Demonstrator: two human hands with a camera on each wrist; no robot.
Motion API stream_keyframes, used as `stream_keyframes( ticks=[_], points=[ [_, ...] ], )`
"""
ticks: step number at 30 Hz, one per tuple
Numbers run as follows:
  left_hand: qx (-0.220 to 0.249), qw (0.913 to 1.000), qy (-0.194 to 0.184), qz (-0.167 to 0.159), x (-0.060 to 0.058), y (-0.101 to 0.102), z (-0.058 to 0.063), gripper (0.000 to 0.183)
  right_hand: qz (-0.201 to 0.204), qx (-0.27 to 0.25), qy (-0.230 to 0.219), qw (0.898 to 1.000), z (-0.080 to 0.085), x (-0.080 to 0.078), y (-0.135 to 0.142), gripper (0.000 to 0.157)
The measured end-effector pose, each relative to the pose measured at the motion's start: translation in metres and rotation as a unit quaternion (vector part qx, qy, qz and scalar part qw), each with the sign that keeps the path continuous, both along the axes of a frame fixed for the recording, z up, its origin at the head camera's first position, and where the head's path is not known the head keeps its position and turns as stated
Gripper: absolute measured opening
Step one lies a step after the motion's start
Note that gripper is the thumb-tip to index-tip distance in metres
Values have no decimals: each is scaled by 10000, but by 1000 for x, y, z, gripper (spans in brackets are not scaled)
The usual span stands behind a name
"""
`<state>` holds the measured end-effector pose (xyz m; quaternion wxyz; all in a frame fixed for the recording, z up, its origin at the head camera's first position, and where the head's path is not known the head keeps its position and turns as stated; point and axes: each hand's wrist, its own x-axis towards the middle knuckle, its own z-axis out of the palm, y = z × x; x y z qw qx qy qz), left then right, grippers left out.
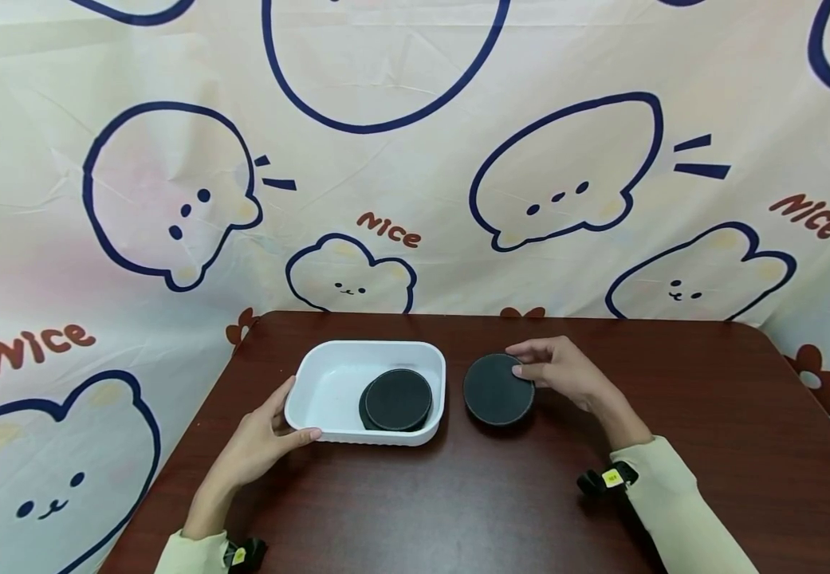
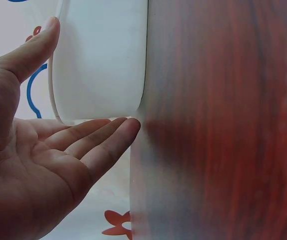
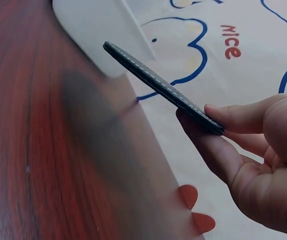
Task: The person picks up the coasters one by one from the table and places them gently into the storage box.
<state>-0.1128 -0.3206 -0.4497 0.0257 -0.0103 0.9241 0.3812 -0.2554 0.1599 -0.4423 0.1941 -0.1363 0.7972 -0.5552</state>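
Note:
My right hand (image 1: 561,373) pinches a round black coaster (image 1: 493,392) by its right edge, thumb on one face and fingers on the other. In the right wrist view the coaster (image 3: 158,85) appears nearly edge-on, thin and tilted, with pale stitching along its rim and a shadow on the table below. To the left stands a white rectangular tray (image 1: 328,348). Inside its right part lie black coasters (image 1: 399,399), one overlapping another. My left hand (image 1: 260,438) touches the tray's front left corner, thumb at the front rim. Its fingers (image 2: 108,147) extend fairly straight against the tray's end.
A dark brown wooden table (image 1: 415,510) carries everything, its far edge close behind the tray. Behind it hangs a pale cloth (image 1: 443,175) printed with blue-outlined bears and red lettering. Black bands (image 1: 607,478) are strapped round both wrists, over pale sleeves (image 1: 680,510).

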Motion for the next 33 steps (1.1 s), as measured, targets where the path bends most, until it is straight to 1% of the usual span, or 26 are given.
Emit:
stream_keyframes(
  ticks=[5,10,16,21,25,33],
  points=[
    [-12,10000,-3,3,0,0,0,112,-86,-379,-95,9992,8,3,-5,48],
    [47,10000,-8,15,0,0,0,112,-226,-527,-95,9983,13,5,-12,48],
    [52,10000,-9,37,0,1,0,111,-302,-959,-104,9949,15,8,-23,50],
    [33,10000,-8,37,0,1,1,112,-384,-1305,-222,9905,16,12,-36,50],
    [46,10000,-13,28,0,2,1,112,-391,-1446,-329,9882,16,15,-48,49],
    [42,10000,-5,12,0,2,1,112,-352,-1550,-428,9864,14,18,-69,48]
  ],
)
